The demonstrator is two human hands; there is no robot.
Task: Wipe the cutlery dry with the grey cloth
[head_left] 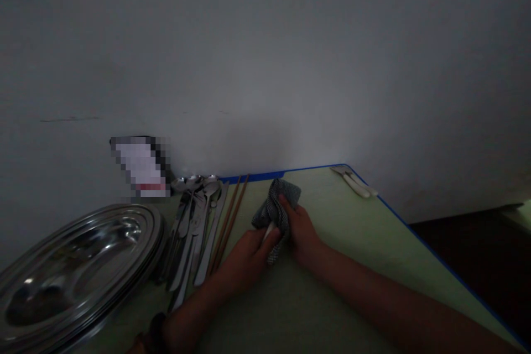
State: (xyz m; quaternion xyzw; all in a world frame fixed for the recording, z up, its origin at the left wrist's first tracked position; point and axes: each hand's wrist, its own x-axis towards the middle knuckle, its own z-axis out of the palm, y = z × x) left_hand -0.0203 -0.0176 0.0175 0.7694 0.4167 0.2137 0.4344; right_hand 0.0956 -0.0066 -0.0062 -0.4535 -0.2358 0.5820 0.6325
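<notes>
Metal plates (83, 268) sat stacked at left on the bench (381, 254); cutlery (199, 232) lay beside them, then chopsticks (229, 221). Left hand (249, 260) was closed on a white handle (267, 230), other end hidden in a cloth (276, 204); right hand (305, 232) gripped the cloth. White-handled utensils (357, 185) lay far right.

The cloth (277, 206), dark with a fine pale pattern, is bunched in uneven folds mid-view, one part spreading to upper right, while the handle (268, 230), pale and slender, slants from lower left toward it, far end hidden.
</notes>
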